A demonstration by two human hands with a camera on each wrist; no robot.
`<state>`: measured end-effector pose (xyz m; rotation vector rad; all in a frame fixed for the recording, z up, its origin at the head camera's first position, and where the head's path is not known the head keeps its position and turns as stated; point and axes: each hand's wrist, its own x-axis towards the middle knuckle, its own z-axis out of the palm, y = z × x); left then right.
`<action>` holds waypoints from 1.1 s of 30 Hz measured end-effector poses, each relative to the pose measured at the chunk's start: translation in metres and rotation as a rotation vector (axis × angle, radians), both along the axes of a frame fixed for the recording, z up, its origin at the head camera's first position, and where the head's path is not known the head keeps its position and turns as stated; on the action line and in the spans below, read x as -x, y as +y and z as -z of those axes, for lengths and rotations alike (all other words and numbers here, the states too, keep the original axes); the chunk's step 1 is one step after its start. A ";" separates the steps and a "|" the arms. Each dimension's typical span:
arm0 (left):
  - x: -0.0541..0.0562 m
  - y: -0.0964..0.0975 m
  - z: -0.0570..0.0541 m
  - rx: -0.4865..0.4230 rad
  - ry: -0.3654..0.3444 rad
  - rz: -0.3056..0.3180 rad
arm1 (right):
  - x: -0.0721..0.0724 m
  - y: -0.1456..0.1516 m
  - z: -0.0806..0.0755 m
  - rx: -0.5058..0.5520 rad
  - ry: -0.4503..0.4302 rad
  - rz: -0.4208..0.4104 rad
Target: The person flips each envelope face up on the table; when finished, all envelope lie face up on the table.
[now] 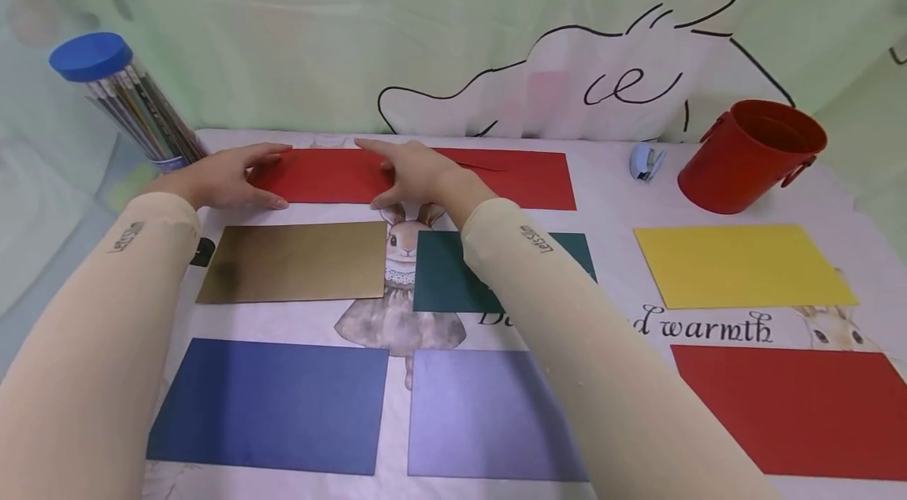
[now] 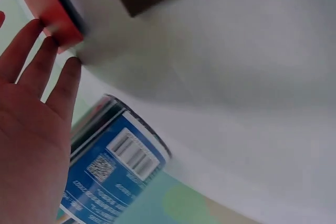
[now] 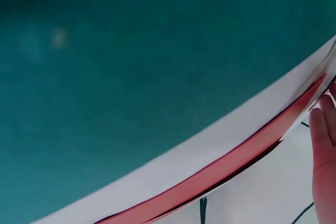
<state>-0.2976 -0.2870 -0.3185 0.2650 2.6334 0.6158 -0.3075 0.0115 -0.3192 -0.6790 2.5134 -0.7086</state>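
Observation:
A long red paper strip (image 1: 322,177) lies across the back of the table, with a thin dark line like a slit or fold right of its middle. My left hand (image 1: 221,175) is at its left end, thumb toward the front edge and fingers toward the back. My right hand (image 1: 418,173) spans the strip near its middle in the same way. In the left wrist view, fairly straight fingers (image 2: 64,85) meet the end of the red strip (image 2: 50,11). The right wrist view shows the fingers (image 3: 318,127) beside the strip's far edge; the thumb is hidden there.
Gold (image 1: 298,264), dark green (image 1: 439,272), yellow (image 1: 744,268), blue (image 1: 269,405), lavender (image 1: 475,413) and red (image 1: 801,409) sheets lie in rows. A tube of pencils (image 1: 145,106) stands back left. A small stapler (image 1: 645,163) and red bucket (image 1: 737,161) sit back right.

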 end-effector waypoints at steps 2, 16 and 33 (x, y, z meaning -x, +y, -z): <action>0.000 -0.001 0.000 0.008 0.002 0.008 | 0.000 0.000 0.000 0.003 0.002 -0.012; -0.005 -0.008 -0.008 0.022 0.038 -0.022 | -0.002 0.004 -0.004 0.077 -0.024 -0.088; -0.018 -0.008 -0.031 -0.023 0.115 -0.106 | -0.012 0.016 -0.013 0.203 0.011 -0.062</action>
